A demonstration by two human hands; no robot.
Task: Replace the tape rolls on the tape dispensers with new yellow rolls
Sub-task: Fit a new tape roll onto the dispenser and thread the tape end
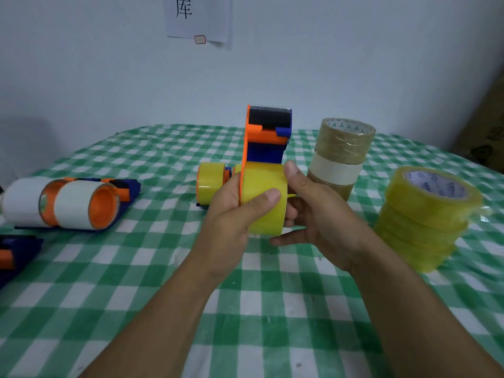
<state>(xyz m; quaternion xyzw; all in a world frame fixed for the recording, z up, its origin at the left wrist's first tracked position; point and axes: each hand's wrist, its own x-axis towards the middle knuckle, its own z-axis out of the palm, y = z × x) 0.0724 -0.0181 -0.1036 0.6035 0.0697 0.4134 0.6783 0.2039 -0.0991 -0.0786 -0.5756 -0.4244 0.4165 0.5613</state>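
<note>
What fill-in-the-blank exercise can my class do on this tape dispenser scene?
1. The left hand and right hand hold a dispenser loaded with a ____ tape roll.
2. The tablecloth is checked white and ____.
3. The dispensers at the left carry ____ rolls.
4. The stack of spare yellow rolls stands on the person's ____ side.

Missing words: yellow; green; white; right.
</note>
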